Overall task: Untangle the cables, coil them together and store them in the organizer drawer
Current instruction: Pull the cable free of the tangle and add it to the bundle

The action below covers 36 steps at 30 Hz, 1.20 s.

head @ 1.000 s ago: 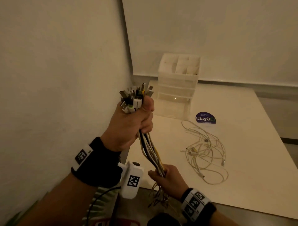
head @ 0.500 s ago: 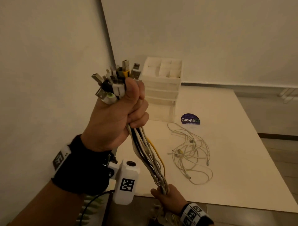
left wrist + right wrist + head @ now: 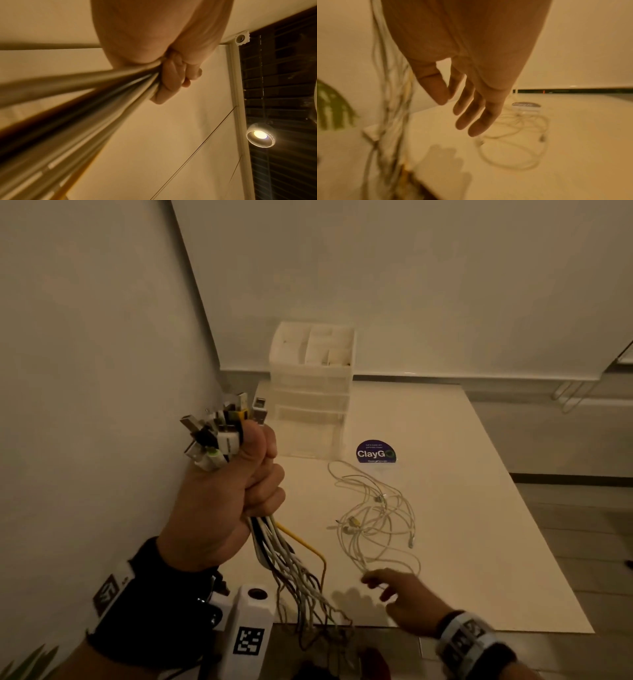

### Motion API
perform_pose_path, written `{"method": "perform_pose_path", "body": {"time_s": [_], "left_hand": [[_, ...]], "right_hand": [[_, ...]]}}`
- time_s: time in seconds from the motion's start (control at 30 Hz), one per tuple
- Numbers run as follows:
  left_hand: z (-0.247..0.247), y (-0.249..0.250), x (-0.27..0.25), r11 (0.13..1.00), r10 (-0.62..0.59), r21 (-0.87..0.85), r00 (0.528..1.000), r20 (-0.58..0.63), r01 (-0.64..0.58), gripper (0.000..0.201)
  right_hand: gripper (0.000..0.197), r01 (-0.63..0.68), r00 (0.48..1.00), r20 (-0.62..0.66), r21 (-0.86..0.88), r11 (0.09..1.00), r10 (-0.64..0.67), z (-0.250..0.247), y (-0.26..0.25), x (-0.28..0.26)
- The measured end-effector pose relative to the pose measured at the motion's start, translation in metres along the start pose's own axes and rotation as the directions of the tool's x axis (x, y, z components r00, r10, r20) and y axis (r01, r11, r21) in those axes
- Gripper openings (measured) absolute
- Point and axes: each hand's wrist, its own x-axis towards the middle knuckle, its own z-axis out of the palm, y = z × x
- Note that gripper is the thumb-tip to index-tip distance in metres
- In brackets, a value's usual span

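Note:
My left hand [image 3: 236,491] is raised at the table's left corner and grips a thick cable bundle [image 3: 291,570] just below its USB plugs [image 3: 222,429]; the strands hang down past the table edge. In the left wrist view the curled fingers [image 3: 173,79] wrap the cable bundle [image 3: 77,115]. My right hand [image 3: 394,590] hovers over the table with straight fingers and holds nothing, close to the near loop of a loose tangle of white cables [image 3: 373,518] lying on the table. The white drawer organizer [image 3: 311,392] stands at the back.
A round purple ClayGo sticker [image 3: 375,451] sits right of the organizer. A wall runs close along the left. The white table [image 3: 479,525] ends near my hands. Plant leaves [image 3: 332,108] show at lower left.
My right hand has let go of the hanging bundle and moved right and forward toward the white cables on the table. The bundle's lower strands now hang free and spread.

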Motion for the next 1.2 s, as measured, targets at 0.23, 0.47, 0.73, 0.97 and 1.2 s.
{"method": "perform_pose_path", "body": {"time_s": [0.23,0.47,0.73,0.97,1.2], "left_hand": [[0.009,-0.025,0.018,0.995,-0.009,0.096,0.995,-0.094,0.018,0.048],[0.022,-0.037,0.044,0.987,0.023,0.162,0.982,-0.190,0.008,0.051],[0.023,-0.033,0.064,0.984,0.041,0.175,0.941,-0.337,0.020,0.038],[0.027,-0.040,0.079,0.984,0.044,0.176,0.906,-0.421,0.033,0.039],[0.044,-0.053,0.098,0.981,0.040,0.184,0.884,-0.465,0.053,0.043]], "right_hand": [[0.052,-0.236,0.959,-0.243,-0.403,0.884,0.145,-0.092,0.059,0.038],[0.057,-0.207,0.975,-0.211,-0.736,0.644,0.073,-0.084,0.098,0.069],[0.028,-0.046,0.916,-0.306,-0.723,0.689,-0.259,-0.094,0.104,0.065],[0.013,0.409,0.691,-0.719,0.307,0.859,-0.072,-0.226,0.005,0.033],[0.023,0.527,0.703,-0.683,0.689,0.498,0.200,-0.331,-0.080,0.032]]}}
